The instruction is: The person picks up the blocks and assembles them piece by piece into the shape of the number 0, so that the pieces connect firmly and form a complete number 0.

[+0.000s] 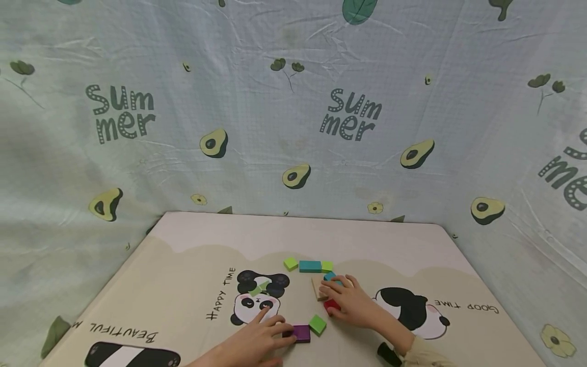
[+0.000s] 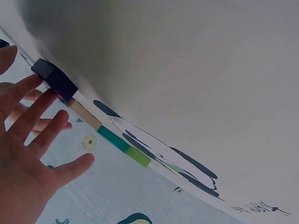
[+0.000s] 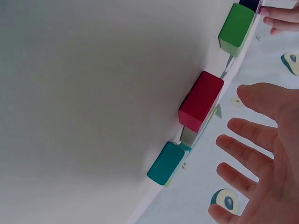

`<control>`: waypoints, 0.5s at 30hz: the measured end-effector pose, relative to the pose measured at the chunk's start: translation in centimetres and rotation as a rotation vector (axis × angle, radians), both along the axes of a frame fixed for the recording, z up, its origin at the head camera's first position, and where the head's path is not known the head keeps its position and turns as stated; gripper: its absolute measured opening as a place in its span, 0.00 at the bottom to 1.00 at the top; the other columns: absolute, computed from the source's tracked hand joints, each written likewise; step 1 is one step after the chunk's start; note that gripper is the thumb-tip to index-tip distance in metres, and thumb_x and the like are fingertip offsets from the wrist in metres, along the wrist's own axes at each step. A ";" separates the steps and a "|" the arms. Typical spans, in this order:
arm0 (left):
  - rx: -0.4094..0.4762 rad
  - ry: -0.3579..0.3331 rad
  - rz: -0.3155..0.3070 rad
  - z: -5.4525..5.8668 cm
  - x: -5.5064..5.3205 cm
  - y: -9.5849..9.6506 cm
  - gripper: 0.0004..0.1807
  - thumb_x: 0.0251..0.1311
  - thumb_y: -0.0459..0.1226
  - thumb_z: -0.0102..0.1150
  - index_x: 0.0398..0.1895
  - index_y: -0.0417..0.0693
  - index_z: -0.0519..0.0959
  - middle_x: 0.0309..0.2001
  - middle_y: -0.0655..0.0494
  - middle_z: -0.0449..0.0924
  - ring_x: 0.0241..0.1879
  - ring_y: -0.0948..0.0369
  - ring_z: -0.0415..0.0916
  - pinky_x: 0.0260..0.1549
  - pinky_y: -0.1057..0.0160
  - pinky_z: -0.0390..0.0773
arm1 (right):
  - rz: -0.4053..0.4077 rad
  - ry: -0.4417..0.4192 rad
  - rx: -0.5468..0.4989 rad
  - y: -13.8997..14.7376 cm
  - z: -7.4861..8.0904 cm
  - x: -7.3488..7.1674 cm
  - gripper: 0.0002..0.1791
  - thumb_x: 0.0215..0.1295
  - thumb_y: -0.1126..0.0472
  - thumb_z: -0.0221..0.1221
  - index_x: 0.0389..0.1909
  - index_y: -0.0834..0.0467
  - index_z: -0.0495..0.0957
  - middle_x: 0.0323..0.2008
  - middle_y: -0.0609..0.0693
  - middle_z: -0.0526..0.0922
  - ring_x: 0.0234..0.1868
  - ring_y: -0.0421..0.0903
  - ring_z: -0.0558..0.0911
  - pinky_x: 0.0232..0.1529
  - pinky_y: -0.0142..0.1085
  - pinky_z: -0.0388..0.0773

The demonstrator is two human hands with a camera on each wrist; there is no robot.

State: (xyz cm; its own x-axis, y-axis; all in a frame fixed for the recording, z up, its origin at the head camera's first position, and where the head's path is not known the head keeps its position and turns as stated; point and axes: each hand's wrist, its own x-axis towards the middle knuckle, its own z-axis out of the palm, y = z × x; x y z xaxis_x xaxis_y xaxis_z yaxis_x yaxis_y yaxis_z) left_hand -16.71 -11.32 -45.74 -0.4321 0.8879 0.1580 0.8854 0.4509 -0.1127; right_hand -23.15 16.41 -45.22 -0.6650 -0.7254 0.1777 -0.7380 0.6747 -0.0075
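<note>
In the head view my left hand (image 1: pixel 254 339) has its fingers spread, the tips touching or very close to a purple block (image 1: pixel 301 334). The left wrist view shows those fingertips against the dark purple block (image 2: pixel 55 79). A green block (image 1: pixel 317 325) lies just right of it. My right hand (image 1: pixel 355 306) is over a red block (image 1: pixel 331 305), a plain wooden block (image 1: pixel 318 289) and a teal block (image 1: pixel 329 276), partly covering them. In the right wrist view its fingers are loosely extended, apart from the red block (image 3: pixel 201 102), with nothing held.
A longer teal block (image 1: pixel 310 266) lies farther back between two lime blocks, one at its left (image 1: pixel 291 263) and one at its right (image 1: pixel 327 266). The tabletop (image 1: pixel 192 275) carries printed pandas and words. A patterned curtain (image 1: pixel 247 112) hangs behind it.
</note>
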 end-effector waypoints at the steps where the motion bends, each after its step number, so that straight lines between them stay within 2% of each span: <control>1: 0.001 0.002 -0.001 0.0 0.0 0.0 0.21 0.61 0.54 0.42 0.54 0.60 0.73 0.53 0.63 0.73 0.52 0.63 0.67 0.48 0.45 0.69 | 0.001 0.007 -0.001 0.0 0.0 -0.1 0.26 0.58 0.50 0.56 0.56 0.53 0.69 0.58 0.51 0.71 0.58 0.51 0.66 0.57 0.55 0.59; 9: -0.006 -0.004 0.004 0.0 0.0 0.0 0.22 0.61 0.55 0.42 0.54 0.61 0.72 0.54 0.63 0.72 0.52 0.63 0.67 0.48 0.45 0.68 | 0.008 0.100 0.001 -0.1 -0.2 -0.5 0.27 0.55 0.51 0.57 0.56 0.55 0.69 0.56 0.50 0.73 0.56 0.52 0.67 0.54 0.54 0.62; 15: -0.013 -0.017 0.010 0.2 0.1 0.1 0.22 0.61 0.55 0.41 0.55 0.61 0.72 0.54 0.63 0.72 0.53 0.62 0.67 0.49 0.45 0.68 | -0.004 0.057 0.022 0.0 -0.4 -0.8 0.25 0.58 0.50 0.55 0.56 0.54 0.69 0.58 0.51 0.71 0.58 0.53 0.66 0.55 0.56 0.60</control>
